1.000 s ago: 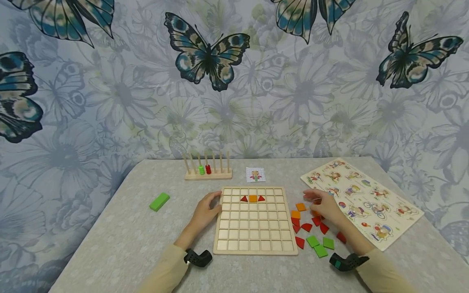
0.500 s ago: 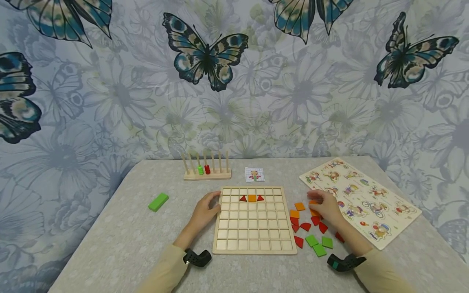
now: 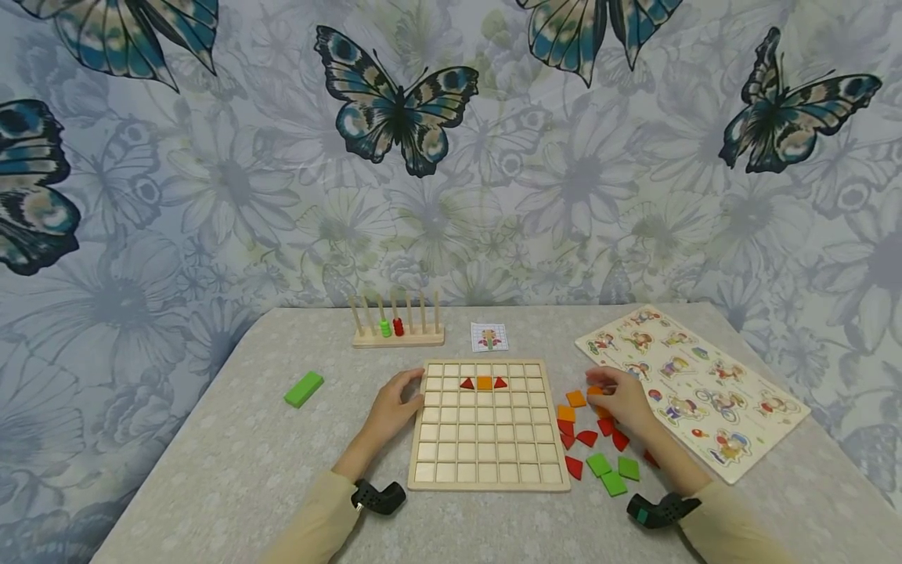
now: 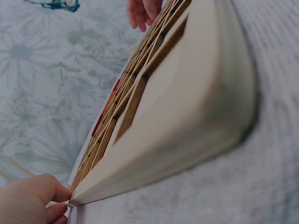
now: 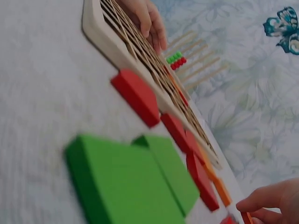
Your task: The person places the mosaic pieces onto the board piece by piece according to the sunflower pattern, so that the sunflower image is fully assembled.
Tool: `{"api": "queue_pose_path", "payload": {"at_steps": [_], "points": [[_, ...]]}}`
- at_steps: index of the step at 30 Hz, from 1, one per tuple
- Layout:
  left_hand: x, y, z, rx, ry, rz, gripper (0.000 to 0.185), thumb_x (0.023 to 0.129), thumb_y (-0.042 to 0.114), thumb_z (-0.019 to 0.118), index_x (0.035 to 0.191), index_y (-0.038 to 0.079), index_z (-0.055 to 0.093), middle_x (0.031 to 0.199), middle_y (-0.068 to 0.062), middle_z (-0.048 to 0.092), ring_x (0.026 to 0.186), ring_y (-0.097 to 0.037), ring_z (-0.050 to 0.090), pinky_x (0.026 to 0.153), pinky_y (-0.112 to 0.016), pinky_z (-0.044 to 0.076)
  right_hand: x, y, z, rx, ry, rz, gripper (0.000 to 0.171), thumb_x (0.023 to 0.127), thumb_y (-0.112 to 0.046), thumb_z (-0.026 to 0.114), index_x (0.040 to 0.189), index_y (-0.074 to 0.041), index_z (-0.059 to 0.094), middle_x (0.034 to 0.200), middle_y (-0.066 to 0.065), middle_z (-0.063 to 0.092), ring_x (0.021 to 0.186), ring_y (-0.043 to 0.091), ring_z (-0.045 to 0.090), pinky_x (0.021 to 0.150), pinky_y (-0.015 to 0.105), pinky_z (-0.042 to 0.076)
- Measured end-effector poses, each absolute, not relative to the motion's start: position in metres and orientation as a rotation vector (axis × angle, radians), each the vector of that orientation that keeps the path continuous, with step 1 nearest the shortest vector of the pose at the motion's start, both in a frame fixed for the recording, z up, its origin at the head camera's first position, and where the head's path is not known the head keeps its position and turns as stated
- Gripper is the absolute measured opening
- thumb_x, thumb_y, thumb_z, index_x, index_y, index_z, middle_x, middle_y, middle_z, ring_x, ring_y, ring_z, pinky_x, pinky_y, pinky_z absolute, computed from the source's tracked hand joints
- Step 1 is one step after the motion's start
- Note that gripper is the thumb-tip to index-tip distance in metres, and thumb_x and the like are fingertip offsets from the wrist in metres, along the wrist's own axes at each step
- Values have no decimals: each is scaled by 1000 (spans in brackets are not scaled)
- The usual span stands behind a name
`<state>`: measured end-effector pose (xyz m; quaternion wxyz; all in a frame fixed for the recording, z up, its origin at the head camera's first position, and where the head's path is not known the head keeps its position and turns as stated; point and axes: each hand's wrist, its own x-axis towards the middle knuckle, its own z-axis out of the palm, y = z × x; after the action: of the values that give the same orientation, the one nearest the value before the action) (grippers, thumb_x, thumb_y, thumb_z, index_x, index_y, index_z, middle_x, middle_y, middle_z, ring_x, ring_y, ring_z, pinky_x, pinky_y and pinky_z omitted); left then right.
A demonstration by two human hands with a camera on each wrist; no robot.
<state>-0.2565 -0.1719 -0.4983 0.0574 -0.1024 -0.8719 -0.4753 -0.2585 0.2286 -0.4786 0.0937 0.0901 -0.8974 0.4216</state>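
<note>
A wooden grid board [image 3: 486, 450] lies in front of me, with a red triangle [image 3: 467, 383], an orange square [image 3: 484, 382] and another red triangle [image 3: 500, 382] in its second row. My left hand [image 3: 411, 393] grips the board's left edge, fingers curled over the rim [image 5: 148, 21]. Right of the board lie several loose red [image 3: 587, 437], orange [image 3: 575, 398] and green pieces [image 3: 615, 482]. My right hand [image 3: 600, 393] hovers over that pile and pinches an orange piece [image 3: 594, 389] between thumb and fingers [image 5: 261, 205].
At the back stands a peg rack [image 3: 398, 335] holding green and red rings, with a small pattern card [image 3: 489, 337] beside it. A green block [image 3: 304, 388] lies at the left. A picture puzzle board [image 3: 705, 392] fills the right side.
My right hand has closed on an orange piece and shifted slightly left, towards the grid board. The left hand has stayed on the board's edge.
</note>
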Motion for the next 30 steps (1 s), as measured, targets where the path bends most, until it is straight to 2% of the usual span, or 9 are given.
{"api": "queue_pose_path", "payload": {"at_steps": [5, 8, 19, 24, 28, 30], "points": [[-255, -174, -497, -315, -2638, -1447, 46, 89, 10, 60, 134, 6, 52, 140, -14, 51, 134, -33, 44, 112, -50, 35, -259, 214, -473, 332, -2602, 1335, 36, 77, 5, 71, 112, 7, 63, 105, 24, 67, 97, 36, 62, 84, 41, 56], [-255, -174, -497, -322, -2634, -1437, 46, 89, 9, 61, 134, 5, 52, 139, -15, 52, 134, -33, 45, 111, -50, 35, -259, 200, -467, 360, -2600, 1400, 36, 78, 5, 69, 114, 7, 62, 108, 24, 66, 99, 37, 62, 86, 44, 55], [-256, -170, -496, -329, -2637, -1457, 46, 90, 10, 60, 135, 5, 52, 140, -14, 51, 134, -32, 44, 112, -50, 34, -265, 128, -464, 488, -2568, 1614, 34, 78, 3, 70, 111, 8, 63, 109, 24, 66, 101, 36, 62, 87, 40, 55], [-256, -172, -498, -335, -2627, -1446, 46, 89, 9, 60, 134, 5, 52, 139, -14, 52, 134, -32, 44, 111, -50, 35, -257, 96, -459, 638, -2554, 1661, 33, 78, 8, 69, 110, 11, 63, 107, 28, 65, 99, 40, 62, 87, 47, 54], [-257, -173, -498, -328, -2620, -1434, 46, 88, 9, 61, 133, 5, 53, 138, -14, 53, 133, -32, 45, 111, -49, 35, -259, 80, -467, 740, -2551, 1595, 31, 77, 9, 68, 108, 7, 65, 103, 24, 67, 94, 36, 63, 83, 39, 55], [-257, -173, -499, -330, -2618, -1435, 46, 88, 9, 61, 133, 5, 53, 138, -14, 53, 133, -32, 45, 112, -49, 35, -264, 77, -478, 758, -2552, 1572, 32, 76, 8, 67, 108, 3, 66, 103, 18, 69, 93, 30, 63, 81, 29, 54]]}}
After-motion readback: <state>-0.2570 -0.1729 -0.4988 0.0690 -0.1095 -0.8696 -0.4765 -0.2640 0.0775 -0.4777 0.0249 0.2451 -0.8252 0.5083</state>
